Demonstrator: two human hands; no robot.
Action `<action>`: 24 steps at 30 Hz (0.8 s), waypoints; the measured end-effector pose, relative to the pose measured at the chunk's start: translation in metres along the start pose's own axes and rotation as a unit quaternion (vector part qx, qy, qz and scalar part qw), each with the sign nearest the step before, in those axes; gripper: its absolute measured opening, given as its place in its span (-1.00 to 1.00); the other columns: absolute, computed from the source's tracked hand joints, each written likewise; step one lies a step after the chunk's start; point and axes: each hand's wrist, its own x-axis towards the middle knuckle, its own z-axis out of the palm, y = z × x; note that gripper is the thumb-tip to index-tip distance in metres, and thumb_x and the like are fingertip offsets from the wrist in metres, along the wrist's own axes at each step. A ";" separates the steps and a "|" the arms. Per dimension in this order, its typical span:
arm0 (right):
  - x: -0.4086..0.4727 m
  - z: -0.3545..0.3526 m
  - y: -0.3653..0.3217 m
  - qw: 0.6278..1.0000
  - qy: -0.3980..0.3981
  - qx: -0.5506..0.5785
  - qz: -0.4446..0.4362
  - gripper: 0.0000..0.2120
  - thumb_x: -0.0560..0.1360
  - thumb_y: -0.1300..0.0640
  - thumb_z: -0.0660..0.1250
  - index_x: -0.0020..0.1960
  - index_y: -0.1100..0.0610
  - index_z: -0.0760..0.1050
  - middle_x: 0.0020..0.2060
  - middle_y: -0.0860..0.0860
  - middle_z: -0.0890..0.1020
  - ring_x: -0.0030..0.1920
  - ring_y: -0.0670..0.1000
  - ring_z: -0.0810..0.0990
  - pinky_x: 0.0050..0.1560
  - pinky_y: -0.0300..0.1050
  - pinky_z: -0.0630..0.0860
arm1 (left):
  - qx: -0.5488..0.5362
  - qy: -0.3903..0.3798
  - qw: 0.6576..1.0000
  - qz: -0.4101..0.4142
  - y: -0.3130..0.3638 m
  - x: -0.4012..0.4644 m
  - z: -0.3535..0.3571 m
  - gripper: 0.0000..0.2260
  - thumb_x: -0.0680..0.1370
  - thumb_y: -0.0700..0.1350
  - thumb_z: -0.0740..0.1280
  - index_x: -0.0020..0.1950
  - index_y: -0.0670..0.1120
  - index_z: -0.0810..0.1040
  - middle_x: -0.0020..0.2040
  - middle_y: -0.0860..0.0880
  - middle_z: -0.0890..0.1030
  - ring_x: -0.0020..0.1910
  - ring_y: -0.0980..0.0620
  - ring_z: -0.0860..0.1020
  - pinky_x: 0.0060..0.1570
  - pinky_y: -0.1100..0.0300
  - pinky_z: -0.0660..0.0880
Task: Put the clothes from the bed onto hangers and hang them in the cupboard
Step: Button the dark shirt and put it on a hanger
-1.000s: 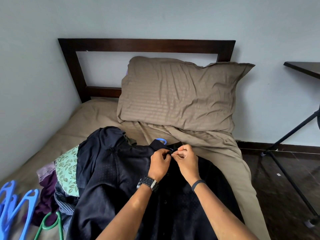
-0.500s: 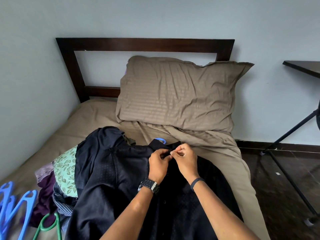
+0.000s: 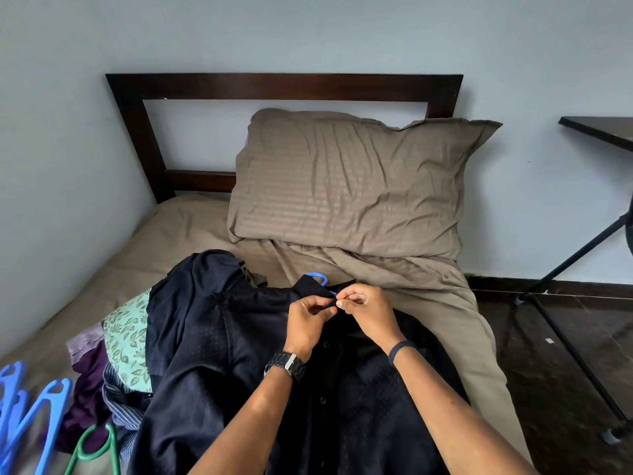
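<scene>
Both hands pinch the collar of the dark navy dotted button-up shirt [image 3: 342,389] on the bed [image 3: 191,231]: left hand [image 3: 306,322] & right hand [image 3: 368,311], closer together vs 1 s ago, likely fastening top button. Blue plastic hanger hook [image 3: 317,276] protrudes beyond collar; shirt nearly ready to hang.

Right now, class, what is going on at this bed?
A person is fastening the collar of a dark shirt that lies on the bed. Both hands, the left and the right, pinch the collar edge. A blue hanger hook pokes out above the collar. More clothes and spare hangers lie to the left.
</scene>
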 end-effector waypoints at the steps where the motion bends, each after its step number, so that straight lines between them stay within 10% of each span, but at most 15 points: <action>1: 0.001 0.000 -0.001 1.000 -0.006 -0.003 0.002 -0.86 0.45 0.30 0.40 -0.21 0.08 0.59 -0.34 -0.07 0.63 -0.38 -0.27 0.56 -0.24 -0.38 0.46 | -0.004 -0.006 1.000 -0.002 0.000 0.000 -0.001 -0.85 0.44 -0.38 0.41 -0.17 -0.13 0.62 -0.18 -0.08 0.67 -0.15 0.02 0.63 -0.03 0.22 0.55; 8: 0.012 -0.002 -0.008 0.998 -0.045 -0.003 0.053 -0.87 0.44 0.32 0.40 -0.23 0.14 0.59 -0.34 0.06 0.62 -0.27 0.00 0.59 -0.07 -0.05 0.60 | -0.035 -0.056 0.998 -0.020 0.001 0.003 -0.009 -0.84 0.46 -0.40 0.38 -0.20 -0.15 0.62 -0.21 -0.08 0.67 -0.15 -0.01 0.62 -0.02 0.20 0.54; 24: 0.007 0.016 -0.012 0.990 0.044 -0.131 -0.020 -0.86 0.47 0.29 0.38 -0.19 0.10 0.48 -0.32 0.00 0.58 -0.35 -0.13 0.52 -0.37 -0.42 0.40 | -0.118 -0.052 0.989 -0.077 0.005 -0.005 -0.007 -0.80 0.52 -0.42 0.27 -0.25 -0.22 0.56 -0.23 -0.14 0.63 -0.16 -0.01 0.58 0.02 0.13 0.49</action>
